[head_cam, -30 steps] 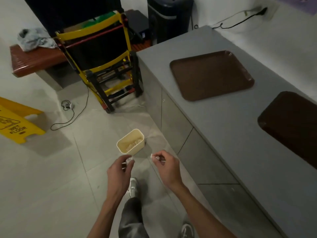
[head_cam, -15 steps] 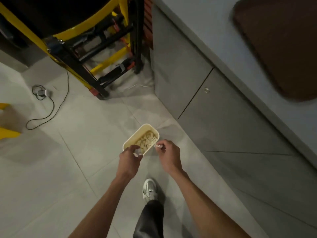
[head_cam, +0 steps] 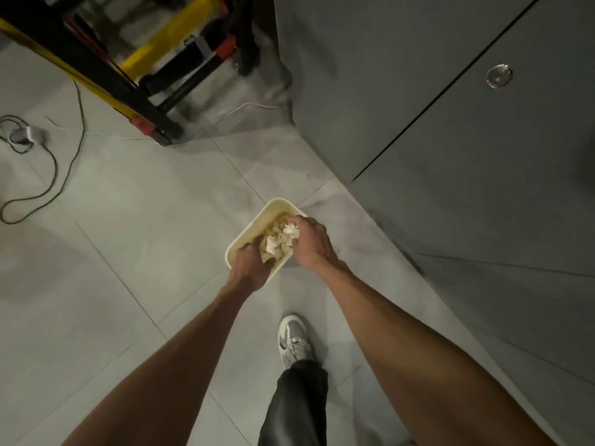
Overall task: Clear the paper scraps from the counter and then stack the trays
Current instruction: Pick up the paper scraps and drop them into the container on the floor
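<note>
Looking down at a bin (head_cam: 249, 225) on the floor (head_cam: 128, 220), just off the corner of the cabinet (head_cam: 418, 123), already part-filled with crumpled paper. Got the left hand (head_cam: 249, 268) over the near rim, fingers curled in round a white scrap (head_cam: 271, 244). Then the right hand (head_cam: 310, 244) over the far side, fingertips bunched on a second scrap (head_cam: 290, 230). Pinching both, not let go yet. Can't see the trays or the table top from here, so no telling about leftovers up there. Handling-wise: feather-light, soft, crushable stuff, nothing to break, but prone to fluttering off or clinging to fingers. Best pinched at the fattest part of the crumple with thumb and two fingertips, no real squeeze needed, then released low inside the bin rather than from up high. Probably the tail end of the clearing step, with stacking to follow. Also worth minding the cable (head_cam: 83, 123) and the cart (head_cam: 174, 37) nearby when stepping back.
</note>
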`<state>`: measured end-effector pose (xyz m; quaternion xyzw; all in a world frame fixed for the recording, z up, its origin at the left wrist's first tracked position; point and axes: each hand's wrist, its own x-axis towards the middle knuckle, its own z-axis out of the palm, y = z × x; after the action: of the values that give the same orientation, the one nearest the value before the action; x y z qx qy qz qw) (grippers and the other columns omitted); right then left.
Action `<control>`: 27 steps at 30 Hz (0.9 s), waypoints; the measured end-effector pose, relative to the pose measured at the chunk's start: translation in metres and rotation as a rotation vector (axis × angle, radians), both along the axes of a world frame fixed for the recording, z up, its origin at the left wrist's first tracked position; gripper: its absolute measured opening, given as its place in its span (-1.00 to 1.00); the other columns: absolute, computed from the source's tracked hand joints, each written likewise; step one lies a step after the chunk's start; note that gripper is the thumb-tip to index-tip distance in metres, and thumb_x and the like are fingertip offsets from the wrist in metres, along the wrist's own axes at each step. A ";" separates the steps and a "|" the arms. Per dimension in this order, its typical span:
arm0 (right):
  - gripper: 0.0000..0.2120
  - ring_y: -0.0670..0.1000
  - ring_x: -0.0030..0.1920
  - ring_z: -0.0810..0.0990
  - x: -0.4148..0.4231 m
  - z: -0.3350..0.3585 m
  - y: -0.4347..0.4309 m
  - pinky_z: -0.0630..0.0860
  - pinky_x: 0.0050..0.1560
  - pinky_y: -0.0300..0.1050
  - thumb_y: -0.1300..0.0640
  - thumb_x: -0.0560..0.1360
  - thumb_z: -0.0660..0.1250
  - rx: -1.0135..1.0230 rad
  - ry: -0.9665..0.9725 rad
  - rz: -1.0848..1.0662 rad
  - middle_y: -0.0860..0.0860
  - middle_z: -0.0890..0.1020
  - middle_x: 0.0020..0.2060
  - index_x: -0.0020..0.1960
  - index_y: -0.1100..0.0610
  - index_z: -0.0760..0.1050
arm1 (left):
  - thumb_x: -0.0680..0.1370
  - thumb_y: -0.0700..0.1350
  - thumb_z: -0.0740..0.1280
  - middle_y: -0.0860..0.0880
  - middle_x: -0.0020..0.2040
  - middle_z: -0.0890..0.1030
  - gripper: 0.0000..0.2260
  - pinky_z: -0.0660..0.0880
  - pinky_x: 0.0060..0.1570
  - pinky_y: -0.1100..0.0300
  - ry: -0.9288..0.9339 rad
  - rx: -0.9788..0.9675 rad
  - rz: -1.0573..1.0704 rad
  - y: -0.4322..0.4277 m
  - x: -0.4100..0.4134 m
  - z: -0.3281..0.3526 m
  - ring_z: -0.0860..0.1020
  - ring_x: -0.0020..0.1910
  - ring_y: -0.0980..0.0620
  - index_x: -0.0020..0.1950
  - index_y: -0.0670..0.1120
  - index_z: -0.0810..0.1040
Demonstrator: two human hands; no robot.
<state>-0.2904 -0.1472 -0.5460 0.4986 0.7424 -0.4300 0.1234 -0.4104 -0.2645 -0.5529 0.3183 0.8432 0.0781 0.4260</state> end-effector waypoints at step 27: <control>-0.63 -0.26 0.51 0.33 0.420 0.469 -0.126 0.24 0.52 -0.34 0.05 0.72 0.23 0.483 0.474 -0.446 -0.21 0.41 0.51 0.52 -0.08 0.42 | 0.63 -0.04 0.34 0.05 0.37 0.54 -0.60 0.52 0.26 -0.05 0.174 0.604 -0.254 -0.073 0.333 0.458 0.51 0.33 -0.08 0.47 0.08 0.40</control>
<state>0.1293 -0.2729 -0.0775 0.5493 0.7036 -0.3626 -0.2680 -0.0778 -0.3374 -0.0946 0.5381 0.7688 0.2435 0.2454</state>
